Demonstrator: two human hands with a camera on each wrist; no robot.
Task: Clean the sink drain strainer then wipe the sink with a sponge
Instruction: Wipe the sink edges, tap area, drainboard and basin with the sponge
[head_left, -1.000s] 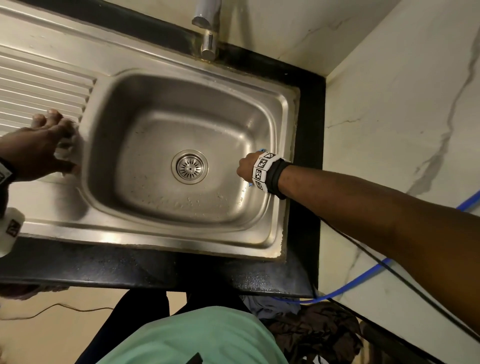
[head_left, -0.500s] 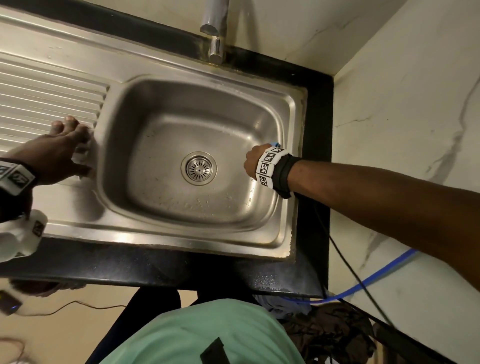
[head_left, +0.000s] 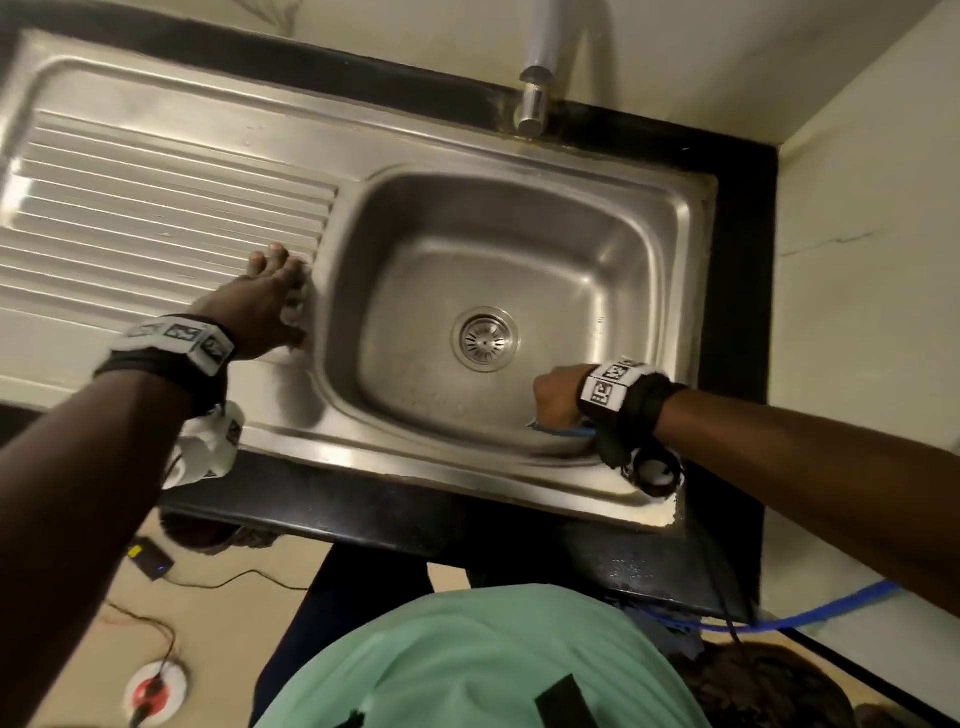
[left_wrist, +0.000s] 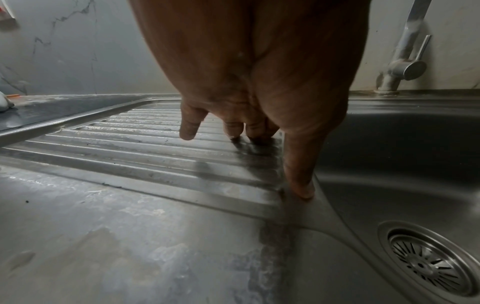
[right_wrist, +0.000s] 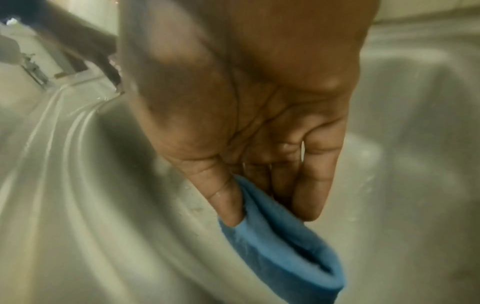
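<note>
A stainless steel sink with a ribbed draining board on its left is set into a black table, with pale marble-look walls at the far side and on the right. The round slotted metal drain strainer sits seated in the middle of the basin floor. The right hand is down in the basin at its near right corner, fingers and thumb curled round a folded blue sponge, which it pinches and presses against the steel near wall; the right wrist view is blurred, yet the fold of blue under the thumb is plain. The left hand rests on the strip between the draining board and the basin, fingers straight and a little spread, fingertips touching the metal and holding nothing. A chrome tap stands at the far rim of the sink, its lever visible in the left wrist view. A blue cable runs along the right side, below the table edge.
</note>
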